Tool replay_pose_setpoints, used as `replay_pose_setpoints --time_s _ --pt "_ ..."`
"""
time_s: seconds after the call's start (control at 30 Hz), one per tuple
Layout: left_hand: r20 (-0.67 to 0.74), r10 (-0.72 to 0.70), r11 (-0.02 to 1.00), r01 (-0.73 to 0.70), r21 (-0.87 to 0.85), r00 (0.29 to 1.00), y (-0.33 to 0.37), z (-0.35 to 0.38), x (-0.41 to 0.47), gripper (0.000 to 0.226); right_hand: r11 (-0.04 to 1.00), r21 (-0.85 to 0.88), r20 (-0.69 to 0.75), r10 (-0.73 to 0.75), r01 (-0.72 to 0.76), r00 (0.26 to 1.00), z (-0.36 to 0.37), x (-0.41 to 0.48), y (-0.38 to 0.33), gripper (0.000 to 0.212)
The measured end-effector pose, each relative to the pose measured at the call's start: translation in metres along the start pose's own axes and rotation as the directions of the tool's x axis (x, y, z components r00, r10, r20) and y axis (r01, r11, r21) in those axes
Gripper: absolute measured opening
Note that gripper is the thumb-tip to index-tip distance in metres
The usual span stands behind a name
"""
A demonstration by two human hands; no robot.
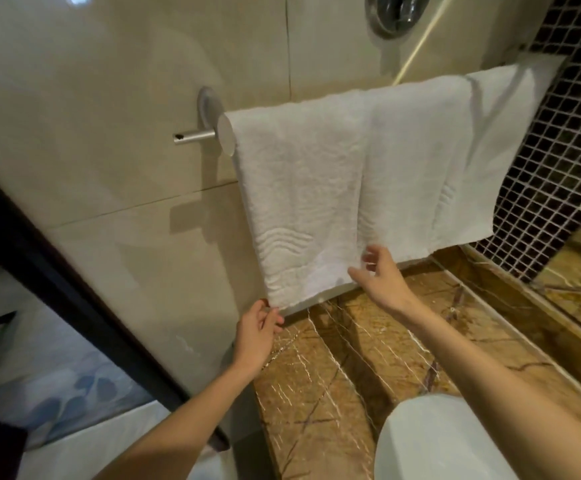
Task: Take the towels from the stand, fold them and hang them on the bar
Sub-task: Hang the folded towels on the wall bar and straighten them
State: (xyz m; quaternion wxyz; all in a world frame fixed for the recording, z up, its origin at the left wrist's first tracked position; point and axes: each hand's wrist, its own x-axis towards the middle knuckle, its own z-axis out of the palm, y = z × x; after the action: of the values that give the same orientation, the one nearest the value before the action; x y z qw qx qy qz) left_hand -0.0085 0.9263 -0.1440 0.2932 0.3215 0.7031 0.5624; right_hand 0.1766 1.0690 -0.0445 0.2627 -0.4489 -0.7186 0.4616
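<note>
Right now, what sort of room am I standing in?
Likely a bathroom, maybe a hotel's: white towels hang over a wall bar, a marble counter runs below, and dark mosaic meets glossy tile.

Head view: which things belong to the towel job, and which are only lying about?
Job: white towel, bar, left hand, right hand.
Lying about: marble counter, white round fixture, mosaic tiles, chrome wall plate.
</note>
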Motion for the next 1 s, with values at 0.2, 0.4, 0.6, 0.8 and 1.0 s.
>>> replay_pose_setpoints --time_s 0.2,0.4,0.6,0.8,1.0 --pt "-0.016 0.02 0.999 -0.019 0.042 1.0 0.0 0.002 -0.005 0.013 0.992 0.12 0.155 0.014 -0.033 0.988 0.009 0.017 0.018 0.037" --pt "-0.057 -0.024 1.0 0.025 0.011 0.998 0.004 0.004 -0.007 0.018 0.993 0.115 0.105 -0.044 0.032 0.994 0.013 0.011 0.029 0.029" --pt "-0.238 -0.205 0.979 0.197 -0.058 0.949 0.021 0.025 -0.018 0.021 0.988 0.15 0.009 -0.039 0.037 0.999 0.013 -0.01 0.029 0.003" --pt "0.001 0.11 0.96 -0.107 0.259 0.994 0.061 0.063 -0.041 0.03 0.996 0.021 -0.046 -0.085 0.086 0.995 0.019 -0.027 0.026 0.018" --pt "0.067 0.154 0.817 -0.166 0.552 0.986 0.099 0.087 -0.025 0.043 0.992 0.002 -0.019 -0.123 0.123 0.992 0.021 -0.036 0.029 0.012"
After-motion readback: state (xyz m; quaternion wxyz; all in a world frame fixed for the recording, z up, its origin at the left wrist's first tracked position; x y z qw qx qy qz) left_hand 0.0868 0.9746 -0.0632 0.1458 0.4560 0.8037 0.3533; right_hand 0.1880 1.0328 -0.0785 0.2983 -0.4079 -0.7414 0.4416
